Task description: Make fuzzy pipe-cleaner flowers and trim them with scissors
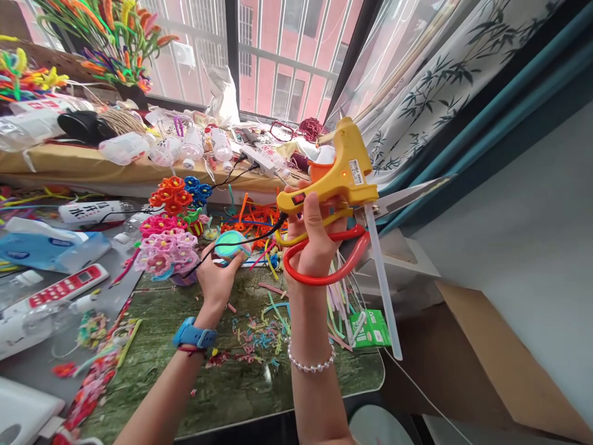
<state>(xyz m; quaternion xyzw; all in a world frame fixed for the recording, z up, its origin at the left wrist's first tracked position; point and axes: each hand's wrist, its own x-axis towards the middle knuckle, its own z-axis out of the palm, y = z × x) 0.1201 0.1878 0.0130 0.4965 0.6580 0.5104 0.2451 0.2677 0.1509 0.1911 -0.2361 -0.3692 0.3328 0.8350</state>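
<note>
My right hand (315, 244) is raised and closed around a yellow hot glue gun (354, 145) with its small light lit. A clear glue stick (383, 284) sticks out of the gun's back end and slants down. Red-handled scissors (340, 272) hang looped over the same hand, their blades (410, 194) pointing right. Lower and to the left, my left hand (217, 278) grips a round, cup-like thing with a turquoise-green top (230, 244) between thumb and fingers. The gun's black cord (252, 238) crosses in front of it. Fuzzy pipe-cleaner flowers in pink (167, 252) and orange (170, 194) stand just left.
Clipped colourful bits (264, 334) litter the green tabletop (231, 395). Orange pipe cleaners (259, 216) lie behind my hands. Plastic bottles (125, 148) and a power strip (257, 159) line the windowsill. A tissue pack (50, 244) lies left; a cardboard box (504, 352) stands right.
</note>
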